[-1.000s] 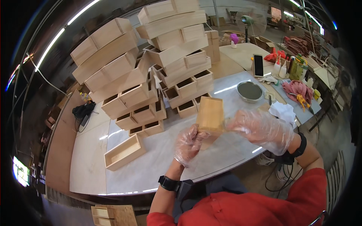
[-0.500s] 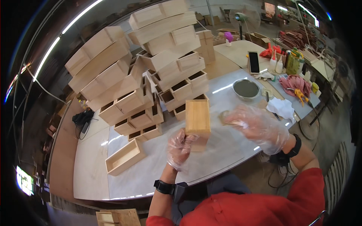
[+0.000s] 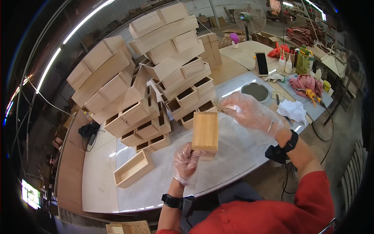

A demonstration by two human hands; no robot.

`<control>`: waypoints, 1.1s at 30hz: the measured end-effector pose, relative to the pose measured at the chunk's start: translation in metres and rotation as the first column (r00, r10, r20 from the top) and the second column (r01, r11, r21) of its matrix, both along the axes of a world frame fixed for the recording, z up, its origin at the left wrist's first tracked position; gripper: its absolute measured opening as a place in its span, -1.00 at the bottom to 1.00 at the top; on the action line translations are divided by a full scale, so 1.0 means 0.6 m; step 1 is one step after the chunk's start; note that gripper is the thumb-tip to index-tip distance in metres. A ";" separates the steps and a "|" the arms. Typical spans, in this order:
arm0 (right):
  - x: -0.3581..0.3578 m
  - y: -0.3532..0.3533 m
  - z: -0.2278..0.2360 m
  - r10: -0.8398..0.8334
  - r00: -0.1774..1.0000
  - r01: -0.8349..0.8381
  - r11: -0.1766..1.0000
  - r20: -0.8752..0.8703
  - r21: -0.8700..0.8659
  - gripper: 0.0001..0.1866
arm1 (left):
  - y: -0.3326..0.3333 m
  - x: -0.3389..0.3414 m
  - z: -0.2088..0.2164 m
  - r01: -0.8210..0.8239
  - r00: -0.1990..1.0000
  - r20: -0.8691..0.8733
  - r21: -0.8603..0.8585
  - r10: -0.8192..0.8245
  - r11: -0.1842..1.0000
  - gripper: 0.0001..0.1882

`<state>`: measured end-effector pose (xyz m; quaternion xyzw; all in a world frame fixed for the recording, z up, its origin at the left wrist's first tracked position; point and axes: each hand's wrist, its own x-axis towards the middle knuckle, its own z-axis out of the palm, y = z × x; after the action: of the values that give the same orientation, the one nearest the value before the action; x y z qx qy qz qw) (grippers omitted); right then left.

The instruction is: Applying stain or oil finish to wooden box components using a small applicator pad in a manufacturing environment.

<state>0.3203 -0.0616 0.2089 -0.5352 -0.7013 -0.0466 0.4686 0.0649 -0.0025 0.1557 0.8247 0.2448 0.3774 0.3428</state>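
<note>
In a clear plastic glove, my left hand point(image 3: 186, 163) pinches the near end of a small wooden box point(image 3: 205, 130). The box is tilted up over the table, its honey-coloured flat face toward me and darker than the pale wood nearby. My right hand point(image 3: 253, 111), gloved the same way, is closed round a small tan, pad-like wad point(image 3: 224, 107). That wad is just above the box's far right corner; whether it touches the wood I cannot tell. Behind the right hand stands a round metal bowl point(image 3: 255, 82) of dark grey-looking liquid.
Tall stacks of pale wooden boxes point(image 3: 171, 54) lean at the back and left. One open box point(image 3: 134, 167) lies at the left. On the right are a white cloth point(image 3: 293, 112), a phone point(image 3: 261, 63), squeeze bottles point(image 3: 288, 65), a pink cloth point(image 3: 306, 85) and an orange-handled tool point(image 3: 311, 94).
My right hand has come left with the tan wad, to the box's far end. The box has tipped a little, so less of its near side shows. My left hand keeps its hold.
</note>
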 end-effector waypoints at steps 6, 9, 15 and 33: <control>-0.041 -0.040 0.033 0.065 0.993 -0.066 0.998 0.100 0.010 -0.81 | 0.059 -0.006 0.052 -0.063 0.990 -0.116 0.100 0.075 0.993 -0.78; -0.052 -0.048 0.022 0.178 0.981 -0.183 0.981 0.084 0.062 -0.82 | 0.089 0.016 0.082 -0.001 0.977 -0.210 -0.082 -0.017 0.997 -0.72; -0.072 -0.008 -0.071 0.186 0.975 -0.169 0.976 0.118 -0.141 -0.83 | 0.147 0.062 -0.029 0.282 0.924 -0.223 -0.147 -0.309 0.948 -0.77; -0.063 0.086 -0.218 0.220 0.972 -0.192 0.943 0.077 -0.273 -0.79 | -0.082 -0.219 -0.184 -0.019 0.992 0.076 -0.705 0.102 0.709 0.13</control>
<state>0.2824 -0.0097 0.0782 -0.5131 -0.7775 0.0678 0.3573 -0.0666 -0.0515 0.0453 0.6021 0.3777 0.3114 0.6308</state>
